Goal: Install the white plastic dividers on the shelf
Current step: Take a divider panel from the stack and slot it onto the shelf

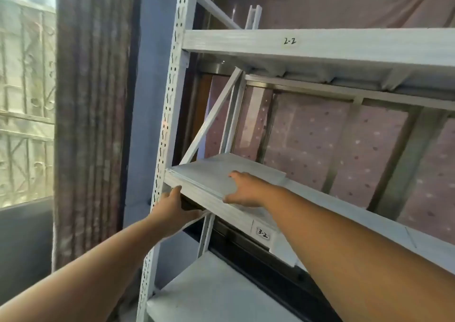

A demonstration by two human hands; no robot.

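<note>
A stack of white plastic dividers (209,174) lies flat at the left end of the middle shelf level, over the beam labelled 3-2 (263,234). My left hand (174,208) grips the stack's front left corner from below, thumb on the edge. My right hand (246,188) presses on top of the stack near its right front edge, fingers spread and thumb curled over the front. The stack's edges look slightly fanned at the left corner.
The white metal rack has a perforated upright (170,124) at the left, an upper beam marked 2-2 (320,44), diagonal braces (211,117) behind the stack, and a lower shelf board (209,292). A curtain (93,100) and window (24,100) lie left of the rack.
</note>
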